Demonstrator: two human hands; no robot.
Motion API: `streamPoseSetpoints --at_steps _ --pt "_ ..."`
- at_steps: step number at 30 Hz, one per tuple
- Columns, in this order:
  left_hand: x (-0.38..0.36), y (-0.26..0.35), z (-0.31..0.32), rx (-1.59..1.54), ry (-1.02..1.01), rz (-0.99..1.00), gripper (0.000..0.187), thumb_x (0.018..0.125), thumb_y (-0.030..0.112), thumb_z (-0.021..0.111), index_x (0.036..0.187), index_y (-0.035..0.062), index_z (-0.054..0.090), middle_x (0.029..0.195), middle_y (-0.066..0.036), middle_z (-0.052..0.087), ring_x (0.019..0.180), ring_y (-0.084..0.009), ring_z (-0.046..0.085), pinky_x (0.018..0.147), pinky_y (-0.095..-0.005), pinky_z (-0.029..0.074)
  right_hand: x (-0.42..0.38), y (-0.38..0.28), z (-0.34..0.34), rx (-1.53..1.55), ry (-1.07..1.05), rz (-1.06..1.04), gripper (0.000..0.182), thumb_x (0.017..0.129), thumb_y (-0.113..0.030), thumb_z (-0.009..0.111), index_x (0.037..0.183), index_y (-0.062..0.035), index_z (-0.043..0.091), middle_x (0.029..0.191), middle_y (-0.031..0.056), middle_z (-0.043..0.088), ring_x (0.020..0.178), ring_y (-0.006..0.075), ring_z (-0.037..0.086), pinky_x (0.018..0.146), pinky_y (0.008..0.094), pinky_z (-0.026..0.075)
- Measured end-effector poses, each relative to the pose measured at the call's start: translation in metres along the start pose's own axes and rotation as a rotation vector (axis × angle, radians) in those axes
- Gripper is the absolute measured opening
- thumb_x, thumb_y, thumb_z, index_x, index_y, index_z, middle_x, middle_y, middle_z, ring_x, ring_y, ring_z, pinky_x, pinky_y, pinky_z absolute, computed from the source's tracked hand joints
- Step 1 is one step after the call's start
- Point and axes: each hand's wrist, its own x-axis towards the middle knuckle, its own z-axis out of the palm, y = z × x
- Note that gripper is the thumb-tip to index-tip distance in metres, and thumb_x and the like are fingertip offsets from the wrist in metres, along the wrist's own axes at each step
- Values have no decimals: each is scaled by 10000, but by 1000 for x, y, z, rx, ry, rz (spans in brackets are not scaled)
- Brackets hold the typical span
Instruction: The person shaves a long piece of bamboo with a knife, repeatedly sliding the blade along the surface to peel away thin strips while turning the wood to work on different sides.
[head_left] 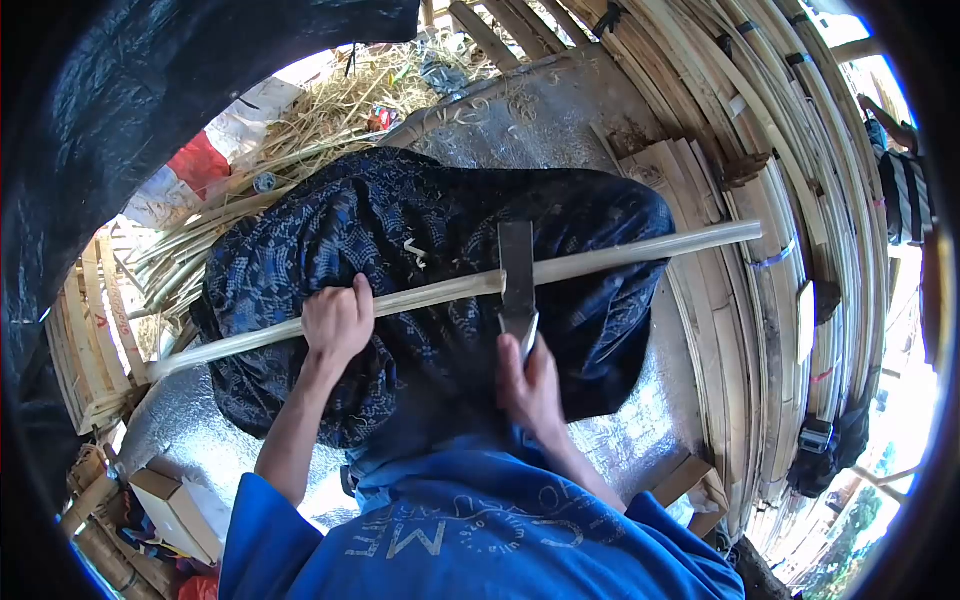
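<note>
A long, narrow, pale strip of bamboo or wood (430,293) lies slantwise above a dark blue patterned cloth (280,260) that covers the person's lap, its right end higher in view than its left. The left hand (338,318) is on the strip left of its middle, its grip clamped around it. The right hand (528,382) has its grip closed on the handle of a knife with a broad, flat, dark metal blade (517,265). The blade crosses over the strip right of the left hand, pointing away from the person's blue printed shirt (480,540). Small pale curled shavings (415,252) rest on the cloth between the two hands. Beneath, a shiny silver sheet (640,430) covers the floor. Long pale slats (720,330) are stacked along the right side, and a crumpled red plastic bag (200,163) lies at upper left, near loose straw-like scraps (345,105).
</note>
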Motion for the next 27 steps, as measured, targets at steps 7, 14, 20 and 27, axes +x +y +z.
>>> streamPoseSetpoints --at_steps 7,14,20,27 --pt "1 3 -3 13 11 9 559 945 256 422 468 -1 559 484 -211 547 442 -360 582 499 -448 489 27 -66 -44 198 106 -26 485 972 -498 380 1125 -59 515 657 20 535 440 120 489 404 247 433" --pt "12 -2 0 -9 79 1 545 943 234 434 467 2 563 477 -201 548 427 -356 573 476 -439 483 0 11 11 -184 -158 296 326 913 -368 573 1078 -89 538 582 0 506 426 121 483 396 250 417" --pt "5 6 -5 0 73 16 525 933 212 444 466 4 561 483 -194 554 425 -346 576 460 -432 473 21 -69 -10 148 213 -47 423 994 -457 357 936 -67 509 573 3 467 386 64 408 339 215 317" --pt "-15 -1 -3 -1 66 15 522 926 212 456 459 0 552 486 -204 552 426 -344 577 466 -434 476 -7 -17 15 -172 -220 455 179 942 -224 583 1023 -67 555 602 -11 491 448 77 464 398 228 376"
